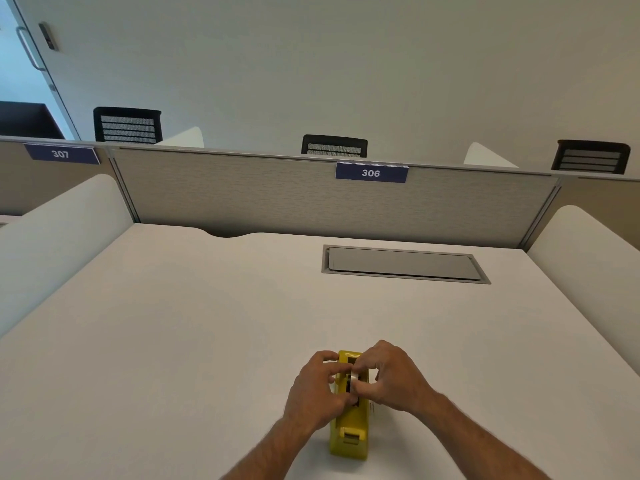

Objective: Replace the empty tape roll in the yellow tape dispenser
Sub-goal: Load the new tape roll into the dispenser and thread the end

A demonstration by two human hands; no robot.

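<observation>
The yellow tape dispenser (pixel 349 434) stands lengthwise on the white desk (pixel 180 334), cutter end toward me. A pale tape roll (pixel 354 378) sits upright in its open slot, on edge. My left hand (pixel 317 386) grips the dispenser's left side, thumb and fingers at the roll. From the right, my right hand (pixel 393 377) pinches the roll with its fingertips. Both hands cover most of the roll and the hub, so I cannot tell whether the roll is seated or lifted.
A grey cable hatch (pixel 403 264) is set flush in the desk at the back right. White side dividers (pixel 62 233) flank the desk, and a grey partition with a sign reading 306 (pixel 371 173) closes the back. Black chair backs show behind it.
</observation>
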